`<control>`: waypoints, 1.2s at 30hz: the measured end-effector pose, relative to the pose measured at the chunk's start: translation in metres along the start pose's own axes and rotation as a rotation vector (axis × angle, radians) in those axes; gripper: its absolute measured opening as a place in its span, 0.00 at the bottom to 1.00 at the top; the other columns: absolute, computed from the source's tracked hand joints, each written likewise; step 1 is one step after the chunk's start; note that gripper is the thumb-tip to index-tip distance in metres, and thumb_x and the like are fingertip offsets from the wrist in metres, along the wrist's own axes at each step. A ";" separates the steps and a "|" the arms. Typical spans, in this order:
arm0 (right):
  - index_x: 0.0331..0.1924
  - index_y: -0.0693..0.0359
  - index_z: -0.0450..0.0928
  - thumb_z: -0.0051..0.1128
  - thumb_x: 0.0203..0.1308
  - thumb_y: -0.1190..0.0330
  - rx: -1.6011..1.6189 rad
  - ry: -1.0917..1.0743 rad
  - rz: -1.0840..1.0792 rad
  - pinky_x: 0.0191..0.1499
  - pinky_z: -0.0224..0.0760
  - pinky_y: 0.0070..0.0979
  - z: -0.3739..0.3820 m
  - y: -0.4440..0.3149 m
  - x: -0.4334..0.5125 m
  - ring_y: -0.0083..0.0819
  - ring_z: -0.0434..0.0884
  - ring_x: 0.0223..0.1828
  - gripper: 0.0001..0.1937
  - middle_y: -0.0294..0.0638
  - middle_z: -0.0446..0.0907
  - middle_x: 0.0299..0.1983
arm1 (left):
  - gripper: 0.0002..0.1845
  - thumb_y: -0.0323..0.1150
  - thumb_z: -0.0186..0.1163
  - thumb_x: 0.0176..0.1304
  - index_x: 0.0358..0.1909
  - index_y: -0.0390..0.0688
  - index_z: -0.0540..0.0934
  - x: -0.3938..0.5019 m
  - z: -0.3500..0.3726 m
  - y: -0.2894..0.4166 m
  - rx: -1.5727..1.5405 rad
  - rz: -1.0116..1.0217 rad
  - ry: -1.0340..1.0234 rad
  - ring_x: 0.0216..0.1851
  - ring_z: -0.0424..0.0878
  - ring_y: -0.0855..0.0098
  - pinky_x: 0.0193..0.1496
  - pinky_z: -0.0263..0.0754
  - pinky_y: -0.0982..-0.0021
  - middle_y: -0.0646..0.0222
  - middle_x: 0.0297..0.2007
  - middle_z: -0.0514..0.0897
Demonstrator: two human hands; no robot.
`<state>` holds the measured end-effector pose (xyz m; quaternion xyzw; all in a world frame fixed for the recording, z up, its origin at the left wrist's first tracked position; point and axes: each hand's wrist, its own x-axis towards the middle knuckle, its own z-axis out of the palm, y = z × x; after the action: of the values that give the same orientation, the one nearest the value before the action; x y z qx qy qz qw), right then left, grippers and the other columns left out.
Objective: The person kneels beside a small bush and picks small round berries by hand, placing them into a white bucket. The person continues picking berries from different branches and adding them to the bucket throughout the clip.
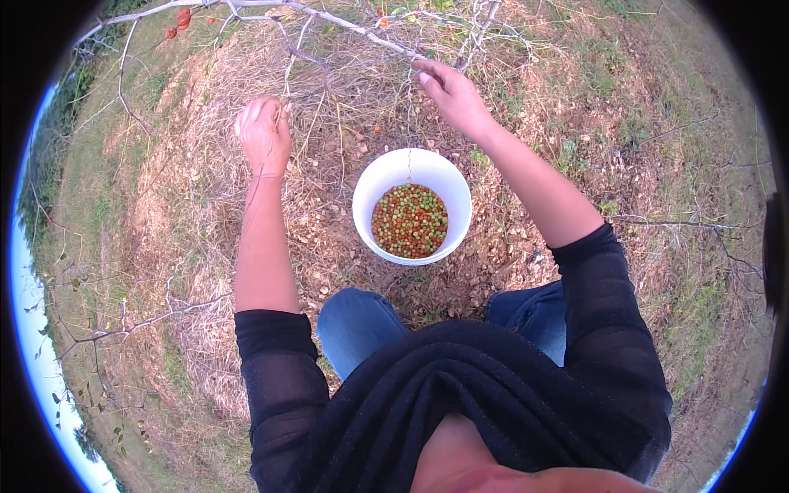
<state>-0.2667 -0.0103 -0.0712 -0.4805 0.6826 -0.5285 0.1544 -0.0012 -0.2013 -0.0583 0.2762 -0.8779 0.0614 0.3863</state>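
Note:
My left hand (265,132) is closed, its fingertips pinching a thin twig (286,77) that hangs from a bare grey branch (351,24). Whether a fruit is inside the fingers cannot be seen. At the branch's right part is my right hand (453,98), thumb and forefinger apart, the fingertips at the wood with no fruit visible between them. Between and below both hands stands a white plastic bucket (363,203). Small round green and reddish-brown fruits (410,220), resembling jujubes, cover its bottom. A slender twig (409,132) hangs down in front of the bucket's opening.
Wrinkled red fruits (183,18) hang on the branch at upper left, and a few orange-red ones (383,22) farther right. Bare side branches reach in from the left (148,321) and right (684,223). Dry grass (209,111) and fallen leaves cover the ground.

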 end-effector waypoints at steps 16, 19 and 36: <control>0.55 0.52 0.80 0.67 0.57 0.57 -0.370 0.112 0.160 0.47 0.77 0.27 0.048 0.046 0.160 0.28 0.85 0.41 0.22 0.37 0.86 0.41 | 0.04 0.33 0.63 0.63 0.37 0.46 0.80 -0.005 0.002 0.008 -0.020 -0.035 -0.005 0.49 0.78 0.62 0.60 0.64 0.59 0.69 0.41 0.83; 0.51 0.53 0.82 0.69 0.56 0.56 -0.353 0.124 0.148 0.44 0.78 0.27 0.048 0.045 0.162 0.27 0.86 0.38 0.21 0.35 0.87 0.37 | 0.04 0.33 0.63 0.64 0.37 0.46 0.80 -0.006 0.001 0.010 -0.052 -0.054 -0.003 0.50 0.78 0.62 0.60 0.64 0.59 0.70 0.42 0.83; 0.39 0.62 0.81 0.67 0.55 0.54 -0.128 0.258 0.147 0.36 0.76 0.29 0.041 0.070 0.164 0.27 0.82 0.29 0.19 0.37 0.84 0.29 | 0.03 0.30 0.64 0.60 0.35 0.45 0.81 0.000 0.004 0.016 -0.077 -0.067 -0.008 0.49 0.78 0.64 0.58 0.64 0.60 0.70 0.40 0.83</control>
<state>-0.3518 -0.1701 -0.0994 -0.3665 0.7623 -0.5285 0.0727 -0.0123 -0.1896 -0.0594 0.2906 -0.8715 0.0135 0.3947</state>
